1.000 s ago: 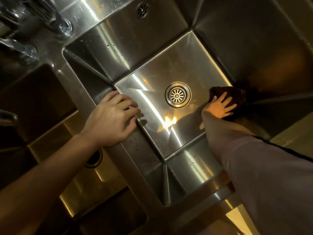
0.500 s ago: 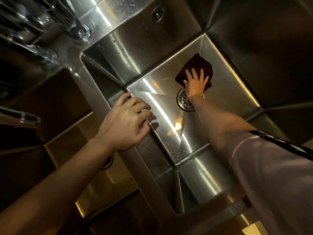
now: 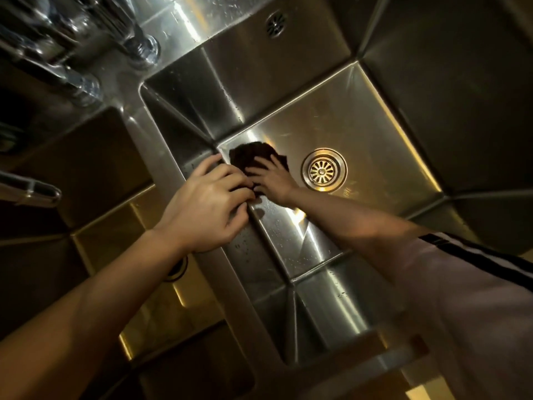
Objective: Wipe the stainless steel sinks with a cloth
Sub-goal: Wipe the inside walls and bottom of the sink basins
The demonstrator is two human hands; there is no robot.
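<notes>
Two hands at work: right hand [image 3: 274, 180] presses flat on dark cloth [image 3: 253, 158] in far-left corner of right sink [image 3: 360, 134] floor, beside drain strainer [image 3: 324, 170]; left hand [image 3: 210, 203], fingers loosely curled, rests on divider [image 3: 230, 272] btwn sinks.

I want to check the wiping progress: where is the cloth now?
In the head view, the dark cloth lies on the floor of the right-hand sink basin, in its far-left corner, left of the drain strainer, under the right hand.
</notes>
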